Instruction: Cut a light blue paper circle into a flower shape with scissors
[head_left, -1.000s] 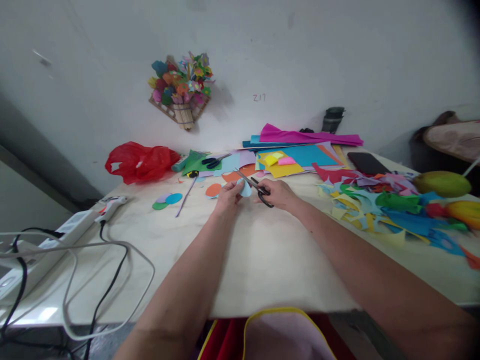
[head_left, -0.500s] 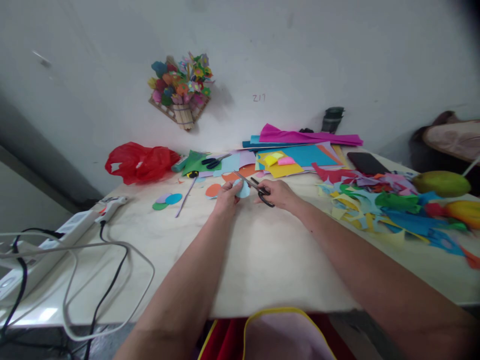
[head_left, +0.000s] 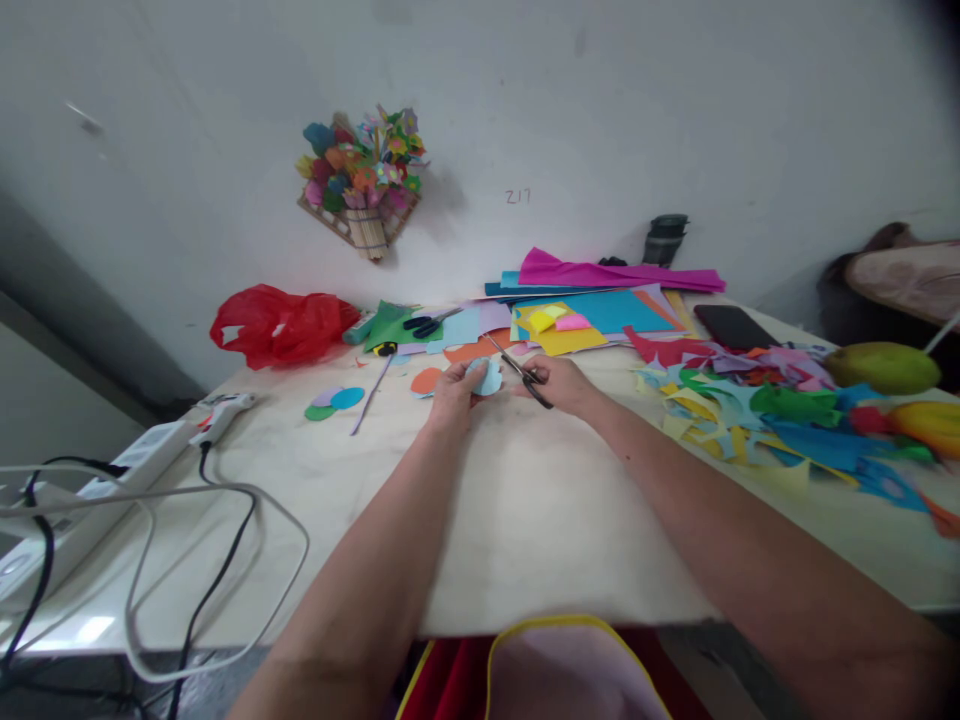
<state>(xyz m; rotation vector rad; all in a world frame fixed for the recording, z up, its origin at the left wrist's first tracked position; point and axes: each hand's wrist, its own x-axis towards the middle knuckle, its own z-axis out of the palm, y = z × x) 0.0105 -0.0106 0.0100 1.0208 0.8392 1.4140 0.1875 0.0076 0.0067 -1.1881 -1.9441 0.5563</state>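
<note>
Pinched between the fingers of my left hand (head_left: 454,395) is a light blue paper circle (head_left: 490,378), its right edge looking uneven. My right hand (head_left: 559,383) grips dark-handled scissors (head_left: 534,384), the blades pointing up and left just beside the paper. An orange paper circle (head_left: 426,382) lies on the table left of my left hand. Farther left, a blue paper circle (head_left: 347,398) overlaps a green one (head_left: 319,412) and a pale purple one. Behind my hands lies orange paper (head_left: 472,352).
Paper scraps (head_left: 742,400) cover the right side, near a phone (head_left: 735,327) and a green fruit-like object (head_left: 883,368). Coloured sheets (head_left: 622,312) are stacked at the back. Second scissors (head_left: 424,326), a red plastic bag (head_left: 281,325) and a power strip (head_left: 135,455) with cables stand left.
The scissors have tilted more steeply and their blades look closer together. The edge of the light blue paper now looks notched. My left hand has barely moved.
</note>
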